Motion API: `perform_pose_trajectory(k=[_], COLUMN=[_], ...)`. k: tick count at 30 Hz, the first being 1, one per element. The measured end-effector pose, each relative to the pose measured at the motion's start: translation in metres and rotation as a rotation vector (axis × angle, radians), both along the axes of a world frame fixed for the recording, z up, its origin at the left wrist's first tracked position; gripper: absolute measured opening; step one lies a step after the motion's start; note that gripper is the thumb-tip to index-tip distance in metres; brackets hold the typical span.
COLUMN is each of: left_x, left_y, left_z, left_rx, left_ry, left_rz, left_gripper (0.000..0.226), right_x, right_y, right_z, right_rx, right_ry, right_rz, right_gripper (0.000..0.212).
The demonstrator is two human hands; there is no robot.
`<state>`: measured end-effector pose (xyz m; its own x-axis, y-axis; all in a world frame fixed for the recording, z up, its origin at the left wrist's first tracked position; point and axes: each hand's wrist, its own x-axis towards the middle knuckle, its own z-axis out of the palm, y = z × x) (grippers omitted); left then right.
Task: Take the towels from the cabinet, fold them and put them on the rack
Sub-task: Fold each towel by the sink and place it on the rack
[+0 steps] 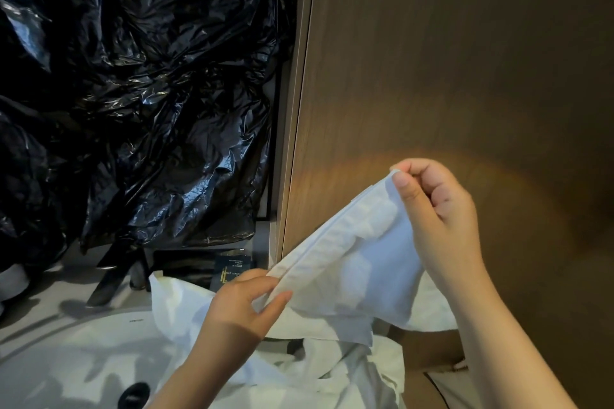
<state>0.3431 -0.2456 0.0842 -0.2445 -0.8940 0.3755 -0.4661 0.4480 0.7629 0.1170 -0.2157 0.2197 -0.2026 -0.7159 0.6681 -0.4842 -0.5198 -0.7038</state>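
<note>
One white towel (349,262) hangs stretched between the two hands, its hemmed edge running taut from one to the other. The right hand (442,219) pinches the upper corner between thumb and curled fingers. The left hand (242,309), lower and nearer the body, pinches the same hem further down. Holding the edge tight like this likely serves to find and square it for a first fold.

Beneath both hands lies a heap of white cloth (332,368). Whether it is one more towel or several cannot be told. No rack shows.

Behind the right hand stands a wooden panel (465,60), perhaps the cabinet's side. Beyond the left hand sits one small dark box (232,271) with gold lettering. Above the box hangs crumpled black plastic sheeting (133,93). Left of the left hand is one white basin (66,359).
</note>
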Motion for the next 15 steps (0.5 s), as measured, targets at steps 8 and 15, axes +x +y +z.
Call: perform_pose_trajectory(k=[8,15], left_x=[0.035,0.056], left_y=[-0.021,-0.045], left_z=[-0.014,-0.009], left_rx=[0.035,-0.031], left_ry=[-0.024,-0.030], left_rz=[0.019,0.112], left_gripper=[0.027,0.033], right_x=[-0.018,-0.023], right_y=[-0.003,-0.007], right_z=[0.006,0.013], right_rx=[-0.036,-0.063], right_ry=[0.022,0.065], right_rz=[-0.093,-0.152], right_gripper=[0.010,0.008])
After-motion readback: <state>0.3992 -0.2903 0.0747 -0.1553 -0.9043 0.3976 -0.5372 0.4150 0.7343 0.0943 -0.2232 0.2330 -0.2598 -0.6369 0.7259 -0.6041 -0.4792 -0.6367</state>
